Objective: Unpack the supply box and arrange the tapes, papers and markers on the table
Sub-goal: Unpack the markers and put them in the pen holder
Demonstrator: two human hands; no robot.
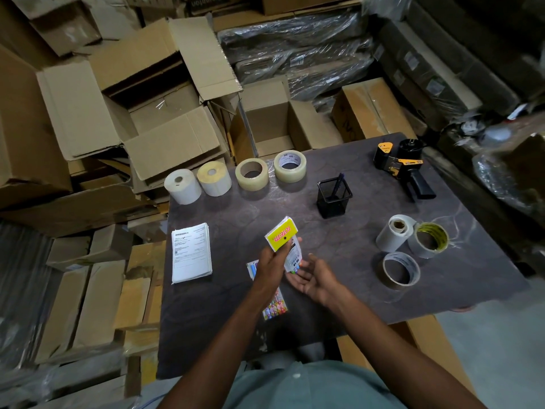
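Yellow card tops the marker pack that the left hand grips, raised above the dark table. The main risk, as I judge it, runs left to right across the layout. At the far left edge the white label roll stands partly over the table's corner, and a nudge there could send it down among the cartons. The stack of printed papers also lies close to that edge, so a sweeping forearm could fan the sheets off. Under the left wrist a second, colourful marker pack lies flat; lowering the held pack carelessly could shove it toward the near edge. The loose end of the held pack hangs toward the right palm, so a slack grip might let markers slide out; whether the pack is sealed I cannot tell.

The left hand is curled round the pack's lower part, wrist bent upward, forearm reaching in from the lower middle. The right hand lies palm up, fingers relaxed and spread, holding nothing, just beside the pack's lower end.
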